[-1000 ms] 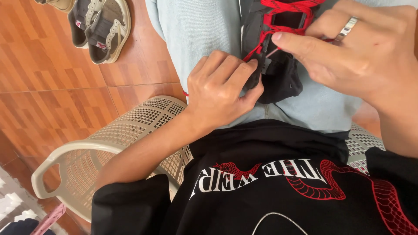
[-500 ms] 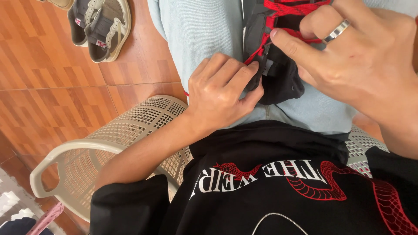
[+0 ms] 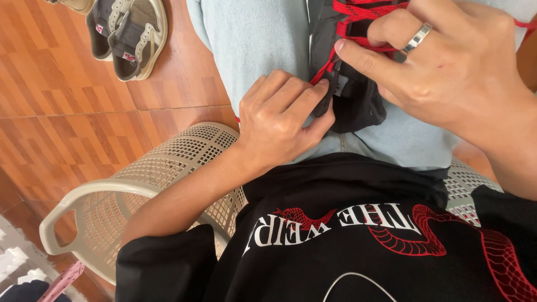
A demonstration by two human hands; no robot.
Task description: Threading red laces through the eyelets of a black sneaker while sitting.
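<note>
A black shoe (image 3: 358, 100) with a red lace (image 3: 358, 22) rests on my lap, over light blue jeans (image 3: 257, 39). My left hand (image 3: 279, 120) grips the shoe's near left edge, fingers curled around it. My right hand (image 3: 447, 67), with a silver ring on one finger, pinches the red lace by the eyelets on the shoe's upper part. Much of the shoe is hidden behind my right hand and the top frame edge.
I sit on a beige perforated plastic chair (image 3: 140, 190). A pair of worn grey and cream sneakers (image 3: 126, 33) lies on the orange tiled floor (image 3: 61, 112) at the upper left. A pink object (image 3: 59, 282) and white items sit at the lower left corner.
My right hand has shifted left and up along the lace, fingers curling in tighter on it. My left hand keeps its hold on the shoe, almost unmoved.
</note>
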